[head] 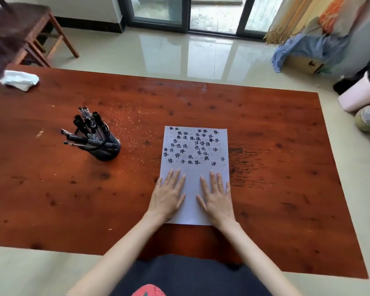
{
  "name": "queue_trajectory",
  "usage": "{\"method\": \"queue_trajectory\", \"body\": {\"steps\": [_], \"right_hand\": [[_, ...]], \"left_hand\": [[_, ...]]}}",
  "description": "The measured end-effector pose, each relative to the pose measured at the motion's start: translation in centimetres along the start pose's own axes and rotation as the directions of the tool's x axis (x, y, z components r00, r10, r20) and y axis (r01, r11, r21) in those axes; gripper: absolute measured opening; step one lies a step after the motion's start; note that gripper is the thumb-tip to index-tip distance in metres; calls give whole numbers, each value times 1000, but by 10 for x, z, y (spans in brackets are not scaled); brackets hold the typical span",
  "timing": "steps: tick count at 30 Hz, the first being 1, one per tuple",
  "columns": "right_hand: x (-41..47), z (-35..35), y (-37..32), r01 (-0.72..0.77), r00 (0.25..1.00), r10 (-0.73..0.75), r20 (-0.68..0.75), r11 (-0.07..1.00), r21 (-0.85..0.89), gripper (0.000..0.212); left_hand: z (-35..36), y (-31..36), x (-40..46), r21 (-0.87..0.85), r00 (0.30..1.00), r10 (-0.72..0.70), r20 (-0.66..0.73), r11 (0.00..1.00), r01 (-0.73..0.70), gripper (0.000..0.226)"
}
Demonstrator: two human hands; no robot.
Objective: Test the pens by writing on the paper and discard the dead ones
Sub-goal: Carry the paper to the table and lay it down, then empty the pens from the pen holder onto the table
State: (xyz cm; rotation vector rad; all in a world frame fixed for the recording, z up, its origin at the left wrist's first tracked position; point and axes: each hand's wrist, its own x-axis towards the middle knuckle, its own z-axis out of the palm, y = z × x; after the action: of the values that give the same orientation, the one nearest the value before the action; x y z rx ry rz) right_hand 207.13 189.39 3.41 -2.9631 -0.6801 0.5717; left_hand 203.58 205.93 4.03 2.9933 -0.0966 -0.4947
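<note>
A white sheet of paper [193, 165] lies on the red-brown wooden table [276, 157], its upper half covered with black handwritten characters. My left hand [169, 194] rests flat on the paper's lower left part, fingers spread, holding nothing. My right hand [217, 196] lies flat on the lower right part in the same way. A black mesh pen holder [104, 143] stands to the left of the paper, well apart from both hands, with several black pens [86, 122] sticking out of it.
A crumpled white cloth [20, 79] sits at the table's far left corner. A wooden chair [36, 33] stands beyond it. Bags and a cardboard box [303, 64] crowd the floor at the right. Black ink marks [244, 165] stain the table right of the paper.
</note>
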Motion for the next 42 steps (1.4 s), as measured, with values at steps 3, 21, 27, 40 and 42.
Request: {"method": "queue_trajectory", "body": {"steps": [3, 21, 27, 40, 42], "right_hand": [[6, -9, 0, -52, 997, 54, 56, 998, -38, 61], [84, -63, -148, 270, 957, -272, -105, 690, 671, 50], [129, -63, -233, 93, 990, -141, -23, 518, 850, 61], [84, -39, -288, -209, 978, -53, 202, -287, 935, 39], [78, -38, -289, -242, 968, 3, 252, -273, 931, 31]], "left_hand": [[-5, -4, 7, -49, 1000, -23, 0, 999, 23, 55], [-26, -147, -37, -962, 461, -887, -27, 148, 230, 55], [-35, -237, -31, -907, 784, -594, -178, 408, 104, 83], [-81, -286, -47, -856, 961, -205, -187, 513, -58, 81], [-89, -292, -47, -750, 976, -98, -194, 656, -83, 96]]}}
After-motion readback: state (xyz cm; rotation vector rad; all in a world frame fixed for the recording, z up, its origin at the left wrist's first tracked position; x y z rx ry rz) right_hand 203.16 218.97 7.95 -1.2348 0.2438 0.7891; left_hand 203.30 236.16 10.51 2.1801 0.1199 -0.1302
